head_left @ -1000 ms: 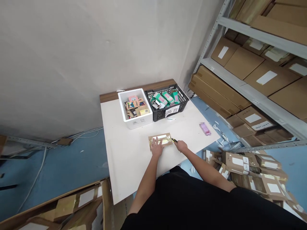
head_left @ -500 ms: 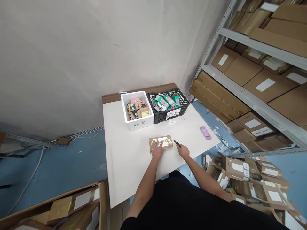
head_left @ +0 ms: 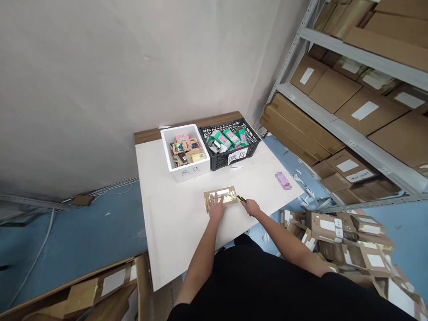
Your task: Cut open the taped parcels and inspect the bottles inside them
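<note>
A small flat cardboard parcel (head_left: 224,195) with a white label and shiny tape lies on the white table (head_left: 174,218). My left hand (head_left: 216,207) lies flat on the parcel's near left part, fingers spread. My right hand (head_left: 252,207) is closed round a yellow-and-black utility knife (head_left: 241,199), whose tip touches the parcel's right end.
At the table's back stand a white foam box (head_left: 186,154) of small packages and a black crate (head_left: 230,143) of green boxes. A pink item (head_left: 283,180) lies at the right. Metal shelving (head_left: 351,129) with cartons rises on the right; loose parcels (head_left: 347,232) litter the floor.
My right hand pulled the knife a little away from the parcel half a second ago and has brought its tip back to the parcel's right end. The left hand stays on the parcel.
</note>
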A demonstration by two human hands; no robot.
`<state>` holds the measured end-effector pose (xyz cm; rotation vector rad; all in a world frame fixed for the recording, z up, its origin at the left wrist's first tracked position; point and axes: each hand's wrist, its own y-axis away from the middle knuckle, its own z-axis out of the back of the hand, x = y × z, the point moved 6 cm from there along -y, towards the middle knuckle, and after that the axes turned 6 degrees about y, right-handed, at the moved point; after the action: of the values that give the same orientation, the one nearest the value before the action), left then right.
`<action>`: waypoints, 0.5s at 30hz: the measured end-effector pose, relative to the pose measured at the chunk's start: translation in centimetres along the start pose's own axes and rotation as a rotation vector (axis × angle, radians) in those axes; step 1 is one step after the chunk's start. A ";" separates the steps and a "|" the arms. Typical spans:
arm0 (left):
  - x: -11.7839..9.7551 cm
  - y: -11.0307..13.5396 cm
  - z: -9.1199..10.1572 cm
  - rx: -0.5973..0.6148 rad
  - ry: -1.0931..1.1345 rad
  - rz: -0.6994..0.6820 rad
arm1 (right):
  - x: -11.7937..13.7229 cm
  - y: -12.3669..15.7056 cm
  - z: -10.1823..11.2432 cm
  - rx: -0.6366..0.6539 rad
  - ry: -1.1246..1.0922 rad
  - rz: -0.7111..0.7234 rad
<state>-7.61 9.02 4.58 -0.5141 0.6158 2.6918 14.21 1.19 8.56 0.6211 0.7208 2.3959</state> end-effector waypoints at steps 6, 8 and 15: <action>-0.1 -0.2 0.3 0.030 -0.038 0.007 | -1.6 0.4 0.1 0.036 -0.089 0.009; -0.2 -0.8 1.1 0.063 -0.035 0.011 | -1.8 0.4 -0.3 -0.049 -0.239 -0.015; 1.7 -2.9 5.2 0.039 -0.037 0.028 | 2.1 -0.8 -6.7 -0.048 -0.428 -0.123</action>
<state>-9.31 14.30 7.22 -0.4481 0.6689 2.7035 9.20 0.75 3.65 0.9976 0.4975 2.0617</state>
